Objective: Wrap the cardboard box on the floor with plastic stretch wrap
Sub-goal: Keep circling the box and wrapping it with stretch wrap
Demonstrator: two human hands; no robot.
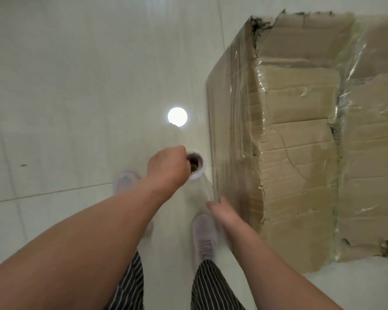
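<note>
At right on floor point(76, 86), cardboard box point(296, 153), sides already under film. Just beside its near face, wrap roll point(199, 173) upright. Top end gripped by left hand point(166, 168), fingers in core. Lower part at right hand point(224, 212), blurred, grip unclear.

There was one cardboard box point(296, 153) and one roll of stretch wrap point(199, 173). Two bare hands showed: the left hand point(166, 168) and the right hand point(222, 211). Two pale shoes were counted, the left shoe point(126, 182) and the right shoe point(205, 238), with two striped trouser legs point(211, 287) and one round light reflection point(177, 116) on the floor point(54, 86).
</note>
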